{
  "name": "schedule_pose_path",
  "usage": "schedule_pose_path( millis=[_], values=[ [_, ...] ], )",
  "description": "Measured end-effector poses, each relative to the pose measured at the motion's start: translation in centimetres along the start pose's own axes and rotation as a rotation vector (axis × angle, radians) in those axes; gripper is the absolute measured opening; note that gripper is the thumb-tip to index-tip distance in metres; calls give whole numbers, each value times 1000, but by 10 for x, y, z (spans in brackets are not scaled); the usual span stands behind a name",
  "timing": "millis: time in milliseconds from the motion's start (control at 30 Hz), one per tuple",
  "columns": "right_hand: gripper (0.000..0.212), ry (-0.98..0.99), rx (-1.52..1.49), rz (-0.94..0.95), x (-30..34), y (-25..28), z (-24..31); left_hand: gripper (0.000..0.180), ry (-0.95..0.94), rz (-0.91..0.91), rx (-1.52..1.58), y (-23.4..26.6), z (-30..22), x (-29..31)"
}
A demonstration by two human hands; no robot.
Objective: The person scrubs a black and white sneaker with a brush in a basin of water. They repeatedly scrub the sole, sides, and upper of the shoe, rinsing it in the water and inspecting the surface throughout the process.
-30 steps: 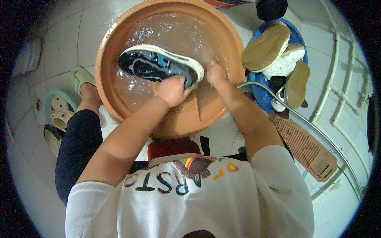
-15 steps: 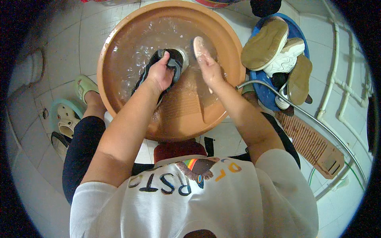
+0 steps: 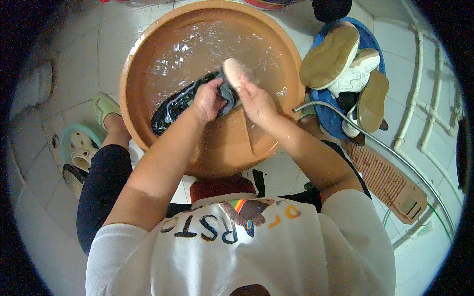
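A dark shoe with grey lines lies slantwise in the cloudy water of a large orange-brown basin. My left hand grips its right end, fingers partly hidden in the grey lining. Closed around a scrub brush with a pale oval back, my right hand holds it against the right end of the shoe. The bristles are mostly out of sight. Beneath my hands, a ribbed washboard slope forms part of the basin's near side.
At right, a blue tub holds several shoes, including a white one. A metal hose curves past a brown washboard on the tiled floor. White pipes run along the right wall. Pale clogs sit at left.
The shoe has tilted flatter, its far end swinging to the right and its other end to the left. My right hand has brought the brush left and down from open water onto the shoe.
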State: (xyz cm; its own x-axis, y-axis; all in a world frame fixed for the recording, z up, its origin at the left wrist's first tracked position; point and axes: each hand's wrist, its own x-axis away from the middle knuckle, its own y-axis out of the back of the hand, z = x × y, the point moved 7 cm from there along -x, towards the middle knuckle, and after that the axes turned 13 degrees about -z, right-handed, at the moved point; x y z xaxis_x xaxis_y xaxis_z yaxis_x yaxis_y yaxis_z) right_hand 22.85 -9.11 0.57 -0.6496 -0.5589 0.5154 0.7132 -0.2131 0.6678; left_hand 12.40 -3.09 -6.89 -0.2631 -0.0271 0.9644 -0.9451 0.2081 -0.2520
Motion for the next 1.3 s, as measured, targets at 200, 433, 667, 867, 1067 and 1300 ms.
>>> schedule_pose_path(
  millis=[200, 433, 667, 867, 1067, 1300],
  values=[
    [41, 81, 56, -86, -45, 12, -25, 61, -733, -199, -1728, -40, -46, 47],
    [35, 29, 159, -253, -61, -16, -98, 60, -897, -185, -1851, -24, -44, 47],
    [37, 107, -466, -288, -48, 6, 12, 76, -758, -348, -693, 18, -61, 24],
    [44, 82, -237, 109, 41, -26, 28, 78, -383, -318, -211, 36, -45, 17],
    [43, 169, -73, 15, 18, -23, 48, 71, -322, -246, -22, 30, -39, 14],
    [53, 266, 56, 104, 60, -29, 45, 82, -172, -216, 185, 37, -36, 21]
  ],
)
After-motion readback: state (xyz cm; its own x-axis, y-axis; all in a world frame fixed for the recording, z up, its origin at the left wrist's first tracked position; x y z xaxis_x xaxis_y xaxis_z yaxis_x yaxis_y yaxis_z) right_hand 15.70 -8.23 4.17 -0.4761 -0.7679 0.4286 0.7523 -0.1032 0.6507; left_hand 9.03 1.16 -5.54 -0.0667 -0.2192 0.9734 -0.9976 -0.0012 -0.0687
